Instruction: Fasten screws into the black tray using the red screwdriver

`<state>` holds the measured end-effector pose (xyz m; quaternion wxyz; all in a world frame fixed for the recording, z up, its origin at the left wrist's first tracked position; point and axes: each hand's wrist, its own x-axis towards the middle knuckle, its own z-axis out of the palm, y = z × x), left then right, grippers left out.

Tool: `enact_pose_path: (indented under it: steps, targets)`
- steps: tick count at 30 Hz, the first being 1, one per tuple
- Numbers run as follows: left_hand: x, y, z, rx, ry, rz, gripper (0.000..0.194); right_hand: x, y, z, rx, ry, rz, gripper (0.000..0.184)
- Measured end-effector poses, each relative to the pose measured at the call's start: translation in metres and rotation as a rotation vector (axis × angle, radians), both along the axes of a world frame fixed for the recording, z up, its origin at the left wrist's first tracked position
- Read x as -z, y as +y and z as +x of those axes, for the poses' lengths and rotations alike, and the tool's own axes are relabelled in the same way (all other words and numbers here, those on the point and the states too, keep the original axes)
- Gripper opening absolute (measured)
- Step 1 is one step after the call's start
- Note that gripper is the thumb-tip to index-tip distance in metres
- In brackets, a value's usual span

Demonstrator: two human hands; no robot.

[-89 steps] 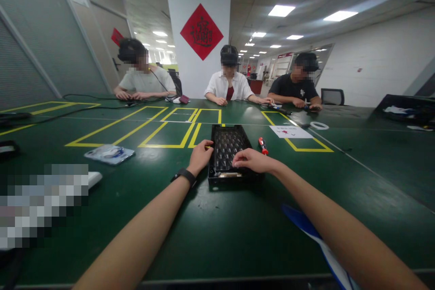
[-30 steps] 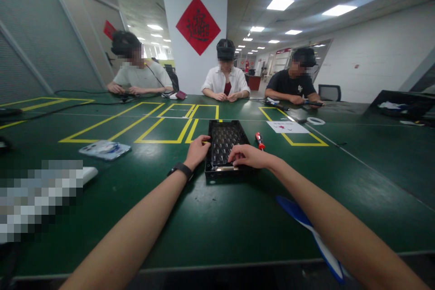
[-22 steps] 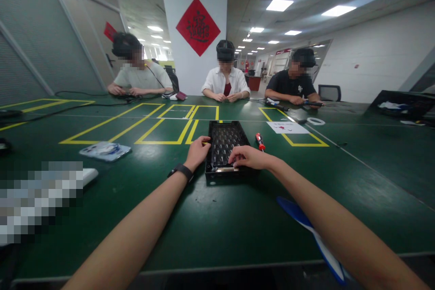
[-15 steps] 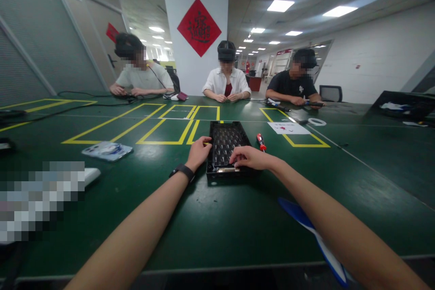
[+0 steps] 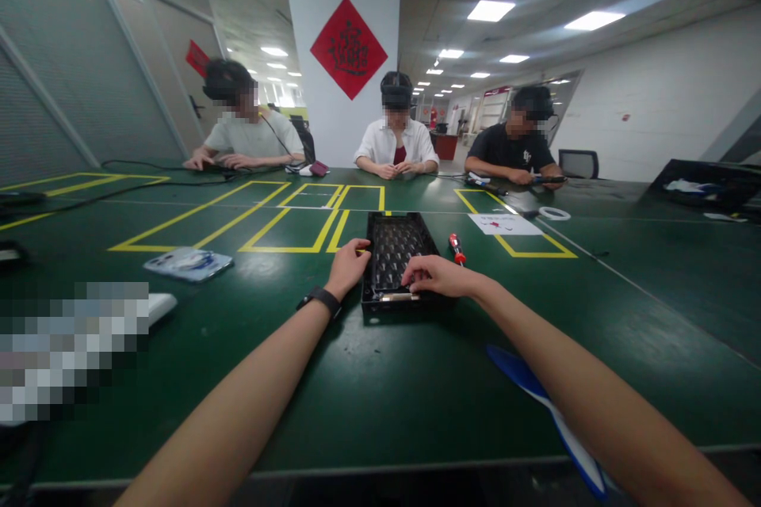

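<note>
A black rectangular case lies on the green table with its long sides pointing away from me. Inside it is a dark panel with rows of small shiny marks. Across its near end runs a pale gold bar. My left hand grips the case's left wall with thumb and fingers bent against it. Over the near right part of the case, my right hand has its fingers curled together in a pinch, down by the panel's near edge. Whatever lies between those fingertips is hidden.
A red-handled screwdriver lies right of the case. A phone rests to the left, and a blue and white object lies under my right forearm. A printed paper and tape roll sit farther back. Three people sit opposite.
Both my hands and the case stay in place. Across the table, the person on the left has shifted their hands slightly to the left.
</note>
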<state>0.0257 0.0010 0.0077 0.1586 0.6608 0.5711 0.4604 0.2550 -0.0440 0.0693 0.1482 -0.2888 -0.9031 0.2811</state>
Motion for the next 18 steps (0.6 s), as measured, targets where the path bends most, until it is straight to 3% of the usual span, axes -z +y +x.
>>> enact_pose_path:
  steps: [18]
  targets:
    - [0.0002,0.0007,-0.0011,0.004,-0.001,-0.003,0.03,0.0019,0.0037,0.0008,-0.015,0.023,0.035,0.025]
